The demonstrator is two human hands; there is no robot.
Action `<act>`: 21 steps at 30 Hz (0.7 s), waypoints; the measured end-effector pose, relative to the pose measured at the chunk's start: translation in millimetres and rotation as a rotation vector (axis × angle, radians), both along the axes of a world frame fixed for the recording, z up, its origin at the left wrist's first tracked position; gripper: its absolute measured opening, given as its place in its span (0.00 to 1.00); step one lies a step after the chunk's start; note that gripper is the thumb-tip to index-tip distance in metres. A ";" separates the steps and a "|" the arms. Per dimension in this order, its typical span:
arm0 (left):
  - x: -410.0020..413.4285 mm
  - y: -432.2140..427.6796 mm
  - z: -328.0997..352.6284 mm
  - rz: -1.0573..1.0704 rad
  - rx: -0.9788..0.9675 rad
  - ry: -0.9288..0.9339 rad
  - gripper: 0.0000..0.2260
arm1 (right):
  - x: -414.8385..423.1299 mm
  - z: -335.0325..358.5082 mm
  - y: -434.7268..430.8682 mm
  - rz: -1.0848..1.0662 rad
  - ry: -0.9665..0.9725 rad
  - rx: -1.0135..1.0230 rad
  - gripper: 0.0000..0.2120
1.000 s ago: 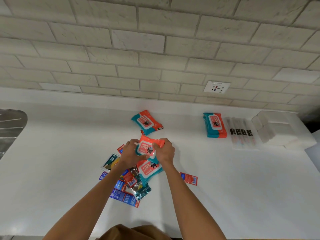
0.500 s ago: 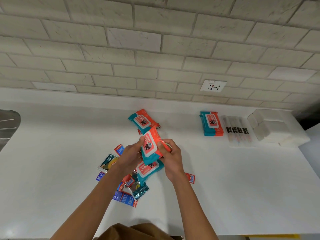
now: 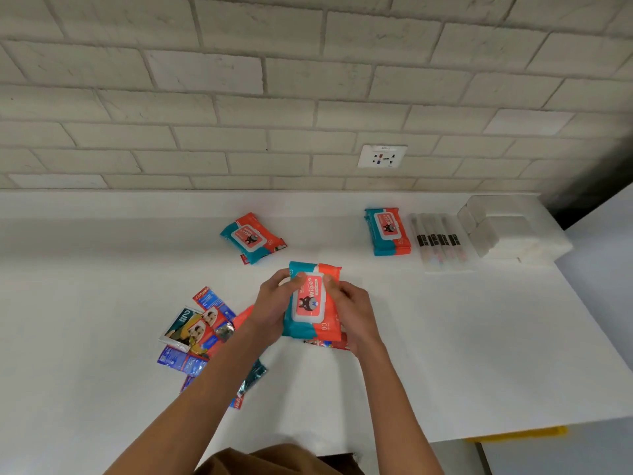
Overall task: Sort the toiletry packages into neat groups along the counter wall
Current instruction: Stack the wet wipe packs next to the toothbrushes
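Above the white counter, both hands hold an orange and teal wipes pack (image 3: 312, 301), label up. My left hand (image 3: 274, 305) grips its left edge, and my right hand (image 3: 352, 311) grips its right edge. A second wipes pack (image 3: 251, 237) lies loose further back. Against the wall at the right sits a neat stack of wipes packs (image 3: 388, 230), then a row of toothbrush packages (image 3: 440, 240), then white tissue packs (image 3: 507, 231). A heap of small sachets and toothpaste packets (image 3: 198, 332) lies left of my forearm, partly hidden by it.
A power socket (image 3: 382, 156) sits on the brick wall above the sorted row. The counter's right edge (image 3: 589, 313) drops off beside the tissue packs. A red sachet (image 3: 327, 343) peeks out under the held pack.
The wipes pack has come up off the heap and been turned flat, label up, between both hands. The hands have shifted to the right, away from the sachet heap.
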State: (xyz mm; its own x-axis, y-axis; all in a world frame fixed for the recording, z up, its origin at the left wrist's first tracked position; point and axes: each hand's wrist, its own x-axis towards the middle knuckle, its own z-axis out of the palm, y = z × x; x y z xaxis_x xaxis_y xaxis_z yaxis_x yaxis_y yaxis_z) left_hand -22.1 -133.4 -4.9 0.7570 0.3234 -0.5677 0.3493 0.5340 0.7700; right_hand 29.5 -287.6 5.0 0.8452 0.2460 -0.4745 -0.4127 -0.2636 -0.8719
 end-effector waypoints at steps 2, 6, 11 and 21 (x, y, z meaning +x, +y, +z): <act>11.0 -17.3 -0.2 0.015 0.008 0.029 0.14 | 12.6 -1.7 -10.3 -0.031 0.000 -0.019 0.17; 32.6 -47.0 2.3 0.043 0.045 0.067 0.14 | 32.0 -5.4 -35.6 -0.052 0.005 0.005 0.14; 67.3 -90.5 3.3 0.056 0.082 0.109 0.13 | 65.2 -11.1 -75.0 -0.076 -0.034 -0.018 0.13; 143.5 -138.3 -6.8 0.009 0.045 0.099 0.14 | 151.3 -16.2 -141.3 0.032 -0.011 -0.078 0.14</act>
State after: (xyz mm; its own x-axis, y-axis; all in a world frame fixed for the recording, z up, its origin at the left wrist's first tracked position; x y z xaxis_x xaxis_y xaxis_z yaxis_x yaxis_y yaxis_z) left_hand 121.4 -271.6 -11.7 0.6949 0.3567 -0.6244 0.4206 0.5028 0.7552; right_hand 180.8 -428.8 -11.2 0.8426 0.2354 -0.4844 -0.3939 -0.3440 -0.8524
